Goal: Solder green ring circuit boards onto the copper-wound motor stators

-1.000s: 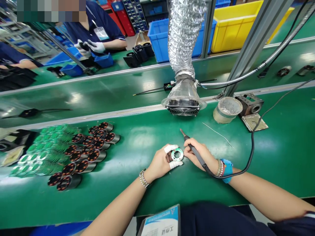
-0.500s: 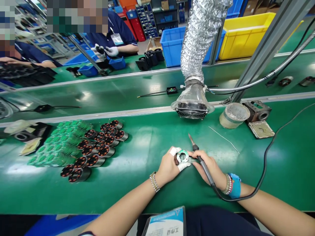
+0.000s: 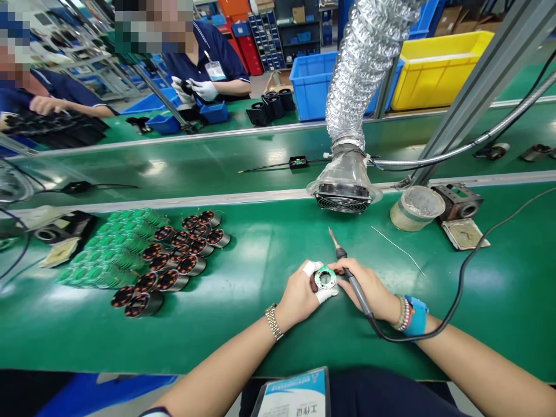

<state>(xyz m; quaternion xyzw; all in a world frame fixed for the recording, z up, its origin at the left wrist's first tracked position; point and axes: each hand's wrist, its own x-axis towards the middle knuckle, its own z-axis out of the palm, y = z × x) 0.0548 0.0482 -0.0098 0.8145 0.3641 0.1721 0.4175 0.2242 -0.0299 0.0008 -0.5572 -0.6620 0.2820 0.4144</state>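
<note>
A: Head view. Ring board [image 3: 325, 278]?
B: Grasped between left hand's [image 3: 299, 296] wrapped fingers [image 3: 311, 267], at that hand's two o'clock, over table [image 3: 260, 339].
A: Right hand [image 3: 372, 294]?
B: Fingers clenched round soldering iron [image 3: 354, 285], tip toward eleven; board's at their nine, contact unclear.

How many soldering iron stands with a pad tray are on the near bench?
2. The left stand sits left of the green circuit boards, partly covered; the right stand sits just right of the round tub. I see no others.
</note>
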